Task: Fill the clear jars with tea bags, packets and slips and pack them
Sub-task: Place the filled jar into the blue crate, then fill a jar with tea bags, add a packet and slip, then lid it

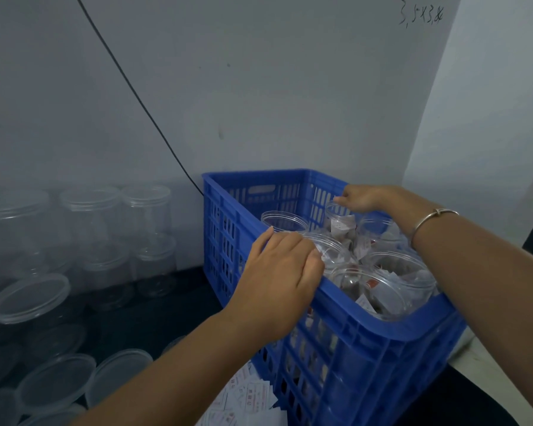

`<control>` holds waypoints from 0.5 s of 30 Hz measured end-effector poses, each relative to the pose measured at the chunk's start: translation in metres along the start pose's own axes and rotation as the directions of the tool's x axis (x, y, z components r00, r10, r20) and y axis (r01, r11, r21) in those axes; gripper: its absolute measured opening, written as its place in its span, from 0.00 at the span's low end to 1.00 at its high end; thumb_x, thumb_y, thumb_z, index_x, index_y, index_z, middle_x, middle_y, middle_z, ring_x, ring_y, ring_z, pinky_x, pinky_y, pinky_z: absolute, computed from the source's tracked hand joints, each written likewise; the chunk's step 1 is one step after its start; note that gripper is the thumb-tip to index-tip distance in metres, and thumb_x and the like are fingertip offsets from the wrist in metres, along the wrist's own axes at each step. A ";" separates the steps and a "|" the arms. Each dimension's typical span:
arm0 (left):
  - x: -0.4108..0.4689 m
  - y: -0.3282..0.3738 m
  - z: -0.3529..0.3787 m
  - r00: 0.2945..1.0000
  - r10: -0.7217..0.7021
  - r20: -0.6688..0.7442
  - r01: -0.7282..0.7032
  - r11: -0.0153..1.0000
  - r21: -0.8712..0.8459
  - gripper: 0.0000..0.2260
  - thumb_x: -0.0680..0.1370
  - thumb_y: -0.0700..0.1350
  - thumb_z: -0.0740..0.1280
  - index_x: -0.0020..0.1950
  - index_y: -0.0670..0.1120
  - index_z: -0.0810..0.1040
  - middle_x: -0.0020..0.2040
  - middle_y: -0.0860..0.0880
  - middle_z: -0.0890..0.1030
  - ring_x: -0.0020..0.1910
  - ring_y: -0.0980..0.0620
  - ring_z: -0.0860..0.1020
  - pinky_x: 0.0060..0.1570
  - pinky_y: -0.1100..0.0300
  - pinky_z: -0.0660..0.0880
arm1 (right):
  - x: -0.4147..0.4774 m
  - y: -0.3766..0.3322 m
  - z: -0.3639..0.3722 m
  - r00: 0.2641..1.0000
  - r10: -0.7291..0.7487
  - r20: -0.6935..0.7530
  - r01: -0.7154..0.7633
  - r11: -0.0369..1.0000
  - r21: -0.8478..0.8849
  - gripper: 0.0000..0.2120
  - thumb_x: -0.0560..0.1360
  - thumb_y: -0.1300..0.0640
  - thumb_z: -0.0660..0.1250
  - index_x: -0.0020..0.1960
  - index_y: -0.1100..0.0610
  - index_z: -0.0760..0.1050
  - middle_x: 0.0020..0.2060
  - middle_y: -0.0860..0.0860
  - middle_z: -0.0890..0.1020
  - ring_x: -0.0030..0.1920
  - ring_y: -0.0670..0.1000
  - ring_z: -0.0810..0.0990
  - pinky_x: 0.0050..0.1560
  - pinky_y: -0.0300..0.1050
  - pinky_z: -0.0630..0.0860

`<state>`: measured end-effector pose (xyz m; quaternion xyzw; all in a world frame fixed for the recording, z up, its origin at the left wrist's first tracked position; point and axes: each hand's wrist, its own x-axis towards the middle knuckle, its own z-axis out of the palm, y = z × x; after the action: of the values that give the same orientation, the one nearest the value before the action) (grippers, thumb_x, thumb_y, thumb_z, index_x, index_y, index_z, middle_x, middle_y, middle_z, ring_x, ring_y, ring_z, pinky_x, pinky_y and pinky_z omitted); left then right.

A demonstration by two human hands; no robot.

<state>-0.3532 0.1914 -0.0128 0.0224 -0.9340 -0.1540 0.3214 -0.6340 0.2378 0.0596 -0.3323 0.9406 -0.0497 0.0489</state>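
A blue plastic crate (366,327) stands on the dark table at centre right. Inside it stand several open clear jars, most stuffed with tea bags and paper packets (382,290); one at the far left (285,221) looks empty. My left hand (282,272) lies across the crate's near-left rim, fingers curled down over the mouth of a clear jar (333,252). My right hand (365,199), a bangle on its wrist, reaches over the far side and pinches the rim of a filled jar (340,221) by the back wall of the crate.
Empty lidded clear jars (145,216) are stacked at the left against the wall. Loose clear lids (31,298) lie at lower left. Printed paper slips (246,401) are scattered by the crate's near corner. A black cable (142,103) runs down the wall.
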 end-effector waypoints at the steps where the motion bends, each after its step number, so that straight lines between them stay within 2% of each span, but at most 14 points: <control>1: 0.000 0.000 0.000 1.000 -0.003 0.007 0.003 1.000 -0.006 0.18 0.80 0.45 0.45 0.48 0.46 0.74 0.47 0.52 0.74 0.52 0.54 0.70 0.69 0.63 0.47 | 0.000 0.000 -0.001 1.000 -0.003 -0.014 0.004 1.000 0.008 0.27 0.86 0.47 0.52 0.76 0.66 0.61 0.76 0.60 0.65 0.74 0.59 0.65 0.71 0.51 0.63; 4: 0.001 0.000 0.000 0.999 -0.019 0.033 0.020 0.999 -0.042 0.14 0.83 0.42 0.49 0.50 0.46 0.74 0.49 0.52 0.74 0.55 0.55 0.69 0.72 0.59 0.46 | -0.003 -0.005 -0.008 0.997 -0.022 -0.077 0.023 1.000 0.017 0.26 0.85 0.47 0.54 0.74 0.66 0.63 0.73 0.62 0.68 0.72 0.60 0.68 0.67 0.49 0.66; 7: 0.007 0.003 -0.011 0.986 -0.045 0.160 0.080 0.972 -0.221 0.12 0.84 0.46 0.53 0.59 0.48 0.75 0.60 0.54 0.74 0.64 0.58 0.66 0.74 0.58 0.44 | -0.009 -0.021 -0.022 0.979 -0.068 -0.190 0.066 0.998 -0.015 0.25 0.85 0.48 0.56 0.72 0.66 0.65 0.70 0.65 0.71 0.69 0.62 0.71 0.64 0.49 0.69; 9: 0.009 0.000 -0.028 0.978 -0.043 0.205 0.116 0.925 -0.361 0.13 0.82 0.47 0.59 0.66 0.49 0.72 0.67 0.53 0.71 0.67 0.57 0.66 0.71 0.61 0.55 | -0.015 -0.046 -0.033 0.954 -0.155 -0.256 0.152 0.988 -0.035 0.24 0.84 0.48 0.59 0.71 0.65 0.67 0.69 0.65 0.72 0.67 0.63 0.72 0.64 0.50 0.69; 10: 0.008 -0.004 -0.038 0.983 -0.050 0.179 0.116 0.919 -0.378 0.14 0.82 0.46 0.61 0.67 0.48 0.72 0.68 0.53 0.70 0.67 0.57 0.67 0.67 0.64 0.60 | -0.018 -0.063 -0.037 0.938 -0.204 -0.280 0.202 0.979 -0.036 0.24 0.83 0.48 0.60 0.71 0.64 0.68 0.69 0.65 0.72 0.67 0.63 0.72 0.64 0.51 0.69; 12: 0.004 -0.019 -0.059 0.990 -0.123 0.068 0.139 0.934 -0.330 0.13 0.80 0.43 0.63 0.65 0.46 0.74 0.66 0.52 0.72 0.65 0.56 0.69 0.62 0.66 0.63 | -0.028 -0.103 -0.040 0.902 -0.301 -0.310 0.304 0.952 -0.039 0.23 0.82 0.47 0.62 0.70 0.62 0.70 0.68 0.65 0.72 0.66 0.63 0.73 0.63 0.51 0.69; 15: -0.009 -0.058 -0.092 0.948 -0.310 -0.072 0.280 0.921 -0.269 0.11 0.78 0.38 0.63 0.60 0.43 0.76 0.61 0.47 0.77 0.58 0.51 0.75 0.53 0.65 0.68 | -0.045 -0.173 -0.032 0.834 -0.448 -0.323 0.457 0.888 -0.052 0.22 0.81 0.46 0.64 0.67 0.60 0.73 0.65 0.65 0.74 0.65 0.62 0.73 0.62 0.51 0.69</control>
<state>-0.2935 0.1121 0.0323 0.1301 -0.8726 -0.3181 0.3471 -0.4961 0.1343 0.1161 -0.5315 0.8294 -0.1272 -0.1160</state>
